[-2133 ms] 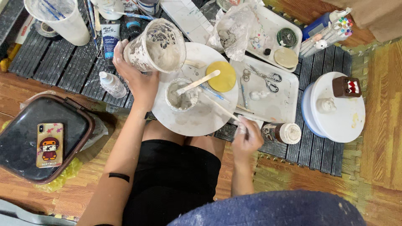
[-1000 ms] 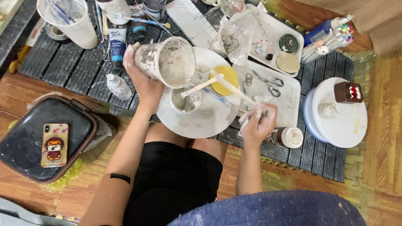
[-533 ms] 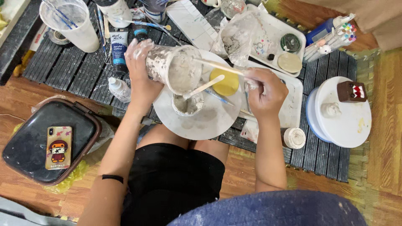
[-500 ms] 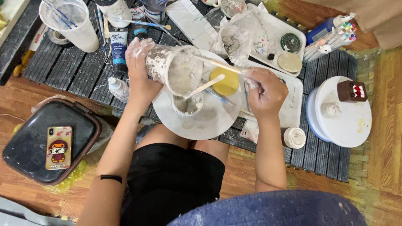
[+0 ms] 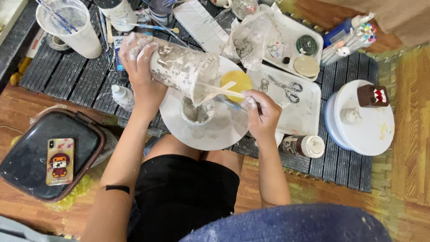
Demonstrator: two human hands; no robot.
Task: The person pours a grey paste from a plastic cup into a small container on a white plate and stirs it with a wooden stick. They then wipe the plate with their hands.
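dark phone (image 5: 59,160) on black case, labelled tube (image 5: 117,49) on slats, brown white-lidded jar (image 5: 304,146) near tray

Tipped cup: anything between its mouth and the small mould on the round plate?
Nothing visible. The left hand holds the smeared cup tilted with its mouth directly over the small mould on the white round plate. Only the wooden stick in the right hand reaches into the cup's mouth.
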